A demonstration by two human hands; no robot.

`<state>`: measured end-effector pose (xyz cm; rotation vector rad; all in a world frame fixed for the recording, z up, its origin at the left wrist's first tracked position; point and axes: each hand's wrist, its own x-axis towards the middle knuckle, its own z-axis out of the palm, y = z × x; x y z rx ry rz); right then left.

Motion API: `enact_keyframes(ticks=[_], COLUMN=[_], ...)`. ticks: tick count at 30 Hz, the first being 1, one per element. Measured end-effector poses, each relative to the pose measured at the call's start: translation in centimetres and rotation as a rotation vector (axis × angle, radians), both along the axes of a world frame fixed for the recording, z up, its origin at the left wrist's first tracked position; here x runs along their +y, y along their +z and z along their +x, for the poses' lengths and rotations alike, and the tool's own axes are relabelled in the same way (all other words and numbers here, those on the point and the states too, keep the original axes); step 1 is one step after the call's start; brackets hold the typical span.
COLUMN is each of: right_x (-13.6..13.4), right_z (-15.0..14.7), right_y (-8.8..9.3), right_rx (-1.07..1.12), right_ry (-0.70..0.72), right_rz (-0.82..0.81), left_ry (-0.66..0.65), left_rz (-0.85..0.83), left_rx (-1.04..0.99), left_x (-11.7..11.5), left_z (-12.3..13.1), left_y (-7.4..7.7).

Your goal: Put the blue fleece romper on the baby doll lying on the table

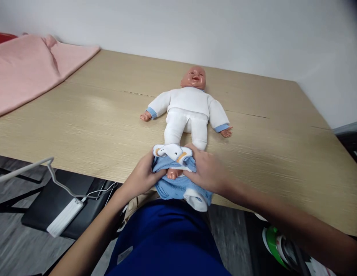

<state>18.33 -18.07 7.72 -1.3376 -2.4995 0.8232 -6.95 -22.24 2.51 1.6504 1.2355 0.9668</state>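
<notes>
A baby doll [188, 101] in white clothing with blue cuffs lies on its back, head away from me and feet at the table's near edge. My left hand [142, 172] and my right hand [208, 170] grip a small blue-and-white garment [175, 188] from both sides. Its fabric is bunched around the doll's lower legs, and a white animal-face patch shows on top. One bare doll foot [173, 174] sticks out through the cloth between my thumbs. Part of the garment hangs over the edge. The other foot is hidden.
On the wooden table [89, 130] a pink blanket [25, 73] lies at the far left. Below the left edge, a white power bank [65, 217] with cables rests on a black surface. Green tape [272, 241] and other items sit low at right. A white wall stands behind.
</notes>
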Motion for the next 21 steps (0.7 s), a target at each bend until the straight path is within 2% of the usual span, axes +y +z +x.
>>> enact_keyframes(ticks=[6, 9, 13, 17, 19, 21], right_x=[1.9, 3.2, 6.0, 9.6, 11.1, 12.0], right_z=[0.0, 0.0, 0.6, 1.1, 1.1, 1.2], right_y=[-0.2, -0.1, 0.7, 1.3, 1.4, 1.6], right_rx=[0.147, 0.253, 0.247, 0.259, 0.28, 0.292], right_ry=[0.003, 0.092, 0.29, 0.508, 0.546, 0.525], right_rz=[0.059, 0.097, 0.152, 0.038, -0.068, -0.195], left_ry=[-0.041, -0.05, -0.181, -0.358, -0.436, -0.458], left_rz=[0.122, 0.103, 0.088, 0.05, -0.036, -0.159], left_rx=[0.05, 0.076, 0.086, 0.107, 0.098, 0.025], left_x=[2.5, 3.7, 5.8, 8.4, 9.5, 10.2], left_z=[-1.2, -1.9, -3.4, -4.2, -4.0, -3.7], left_y=[0.8, 1.7, 2.7, 3.6, 4.2, 4.7])
